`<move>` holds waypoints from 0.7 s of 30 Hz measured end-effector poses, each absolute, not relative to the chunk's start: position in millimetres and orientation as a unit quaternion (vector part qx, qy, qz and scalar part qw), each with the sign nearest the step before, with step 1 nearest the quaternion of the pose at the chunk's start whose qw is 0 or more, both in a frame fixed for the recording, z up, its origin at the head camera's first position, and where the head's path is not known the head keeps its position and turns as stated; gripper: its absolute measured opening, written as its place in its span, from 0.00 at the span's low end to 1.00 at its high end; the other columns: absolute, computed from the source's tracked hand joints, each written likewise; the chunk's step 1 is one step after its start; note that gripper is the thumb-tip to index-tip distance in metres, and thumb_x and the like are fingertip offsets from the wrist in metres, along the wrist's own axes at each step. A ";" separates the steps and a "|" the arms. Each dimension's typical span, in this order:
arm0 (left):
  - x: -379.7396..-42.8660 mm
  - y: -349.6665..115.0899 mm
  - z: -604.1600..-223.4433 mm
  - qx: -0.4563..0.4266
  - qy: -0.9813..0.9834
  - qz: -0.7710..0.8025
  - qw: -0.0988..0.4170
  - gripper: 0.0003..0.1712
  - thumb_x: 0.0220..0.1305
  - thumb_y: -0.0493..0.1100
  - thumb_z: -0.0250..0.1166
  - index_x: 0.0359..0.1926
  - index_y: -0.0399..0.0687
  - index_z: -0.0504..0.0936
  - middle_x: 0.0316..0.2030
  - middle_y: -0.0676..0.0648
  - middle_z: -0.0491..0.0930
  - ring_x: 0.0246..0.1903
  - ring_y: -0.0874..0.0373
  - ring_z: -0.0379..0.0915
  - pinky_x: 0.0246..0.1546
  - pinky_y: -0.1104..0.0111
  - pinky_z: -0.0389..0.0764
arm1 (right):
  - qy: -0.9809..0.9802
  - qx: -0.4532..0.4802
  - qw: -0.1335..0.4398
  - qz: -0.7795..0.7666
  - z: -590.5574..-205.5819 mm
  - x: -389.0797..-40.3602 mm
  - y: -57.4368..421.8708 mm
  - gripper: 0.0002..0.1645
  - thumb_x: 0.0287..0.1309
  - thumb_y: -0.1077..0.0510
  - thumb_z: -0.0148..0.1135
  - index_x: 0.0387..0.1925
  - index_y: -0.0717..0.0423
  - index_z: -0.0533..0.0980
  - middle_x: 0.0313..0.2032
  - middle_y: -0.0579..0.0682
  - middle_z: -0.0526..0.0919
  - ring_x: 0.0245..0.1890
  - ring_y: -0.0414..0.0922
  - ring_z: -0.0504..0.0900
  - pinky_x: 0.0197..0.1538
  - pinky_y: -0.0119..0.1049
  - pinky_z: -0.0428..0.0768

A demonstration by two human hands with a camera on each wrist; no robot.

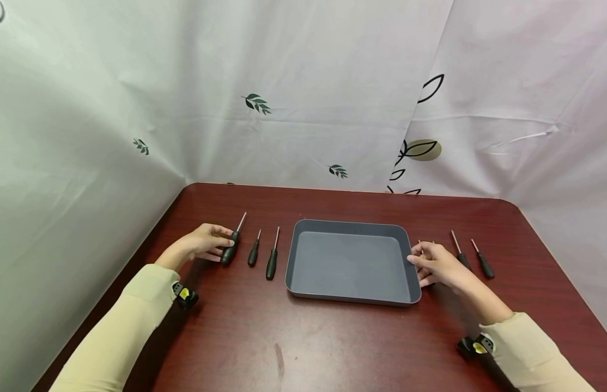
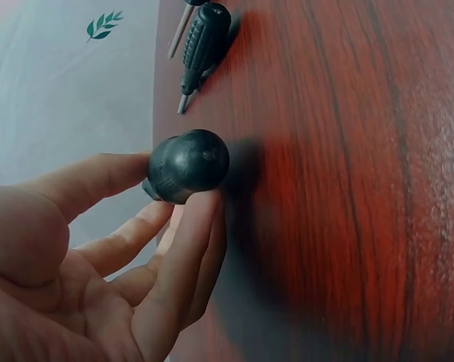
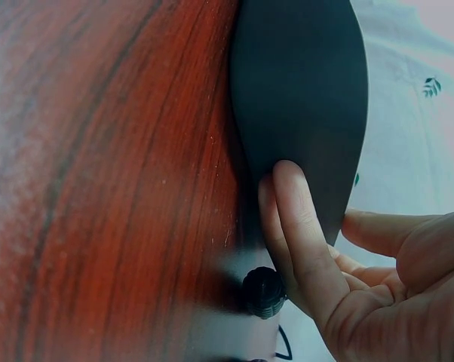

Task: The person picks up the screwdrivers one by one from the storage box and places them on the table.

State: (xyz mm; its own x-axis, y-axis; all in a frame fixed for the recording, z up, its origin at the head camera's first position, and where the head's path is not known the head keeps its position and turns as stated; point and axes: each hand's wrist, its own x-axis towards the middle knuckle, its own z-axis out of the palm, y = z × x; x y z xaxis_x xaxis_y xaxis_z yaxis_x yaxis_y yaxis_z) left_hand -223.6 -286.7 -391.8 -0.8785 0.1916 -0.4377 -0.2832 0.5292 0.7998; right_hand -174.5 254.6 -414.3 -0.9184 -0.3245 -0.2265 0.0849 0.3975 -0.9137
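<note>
My left hand holds a black-handled screwdriver by its handle, shaft pointing away from me. In the left wrist view the thumb and fingers pinch the rounded handle end from both sides. My right hand grips the right wall of a grey rectangular tray. The right wrist view has its fingers flat along the tray's outer wall and the thumb over the rim. Just below those fingers a black screwdriver handle stands out; in the head view the hand mostly hides it.
Between my left hand and the tray lie a small screwdriver and a longer one. Right of my right hand are two more, one partly covered and one in full view. A patterned white curtain backs the brown table.
</note>
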 end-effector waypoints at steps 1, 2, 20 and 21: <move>-223.4 -287.2 -391.8 -0.026 0.841 0.482 0.244 0.30 0.71 0.38 0.62 0.67 0.27 0.64 0.48 0.37 0.78 0.37 0.53 0.81 0.40 0.58 0.87 | 0.814 -0.074 0.188 -0.545 -414.3 -174.5 254.5 0.20 0.73 0.64 0.53 0.55 0.79 0.61 0.30 0.55 0.77 0.25 0.45 0.81 0.30 0.41 0.88; -223.3 -287.5 -391.7 -0.026 0.842 0.480 0.244 0.30 0.71 0.38 0.62 0.67 0.27 0.64 0.48 0.37 0.78 0.37 0.53 0.81 0.40 0.58 0.87 | 0.814 -0.074 0.188 -0.545 -414.3 -174.5 254.5 0.20 0.73 0.64 0.53 0.54 0.79 0.61 0.30 0.55 0.77 0.25 0.45 0.81 0.30 0.41 0.88; -219.2 -280.8 -389.6 -0.009 0.870 0.441 0.220 0.29 0.70 0.38 0.63 0.65 0.25 0.67 0.52 0.32 0.75 0.37 0.50 0.78 0.37 0.59 0.88 | 0.814 -0.071 0.188 -0.545 -415.4 -174.1 254.7 0.21 0.73 0.64 0.53 0.55 0.79 0.61 0.30 0.55 0.77 0.24 0.45 0.80 0.29 0.40 0.87; -219.5 -280.5 -389.8 -0.011 0.871 0.440 0.219 0.29 0.69 0.37 0.63 0.65 0.25 0.67 0.51 0.32 0.76 0.36 0.50 0.78 0.37 0.59 0.88 | 0.814 -0.071 0.188 -0.545 -415.4 -174.1 254.7 0.21 0.73 0.64 0.53 0.55 0.79 0.61 0.30 0.55 0.77 0.24 0.45 0.80 0.29 0.40 0.87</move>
State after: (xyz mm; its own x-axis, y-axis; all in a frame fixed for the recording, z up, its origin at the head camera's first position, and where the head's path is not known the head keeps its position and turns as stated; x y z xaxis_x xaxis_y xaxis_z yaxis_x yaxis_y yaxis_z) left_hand -219.5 -280.5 -389.8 -0.9042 0.1734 -0.3903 -0.2112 0.6127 0.7616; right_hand -174.1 254.7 -415.4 -0.9192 -0.3211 -0.2281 0.0886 0.3958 -0.9141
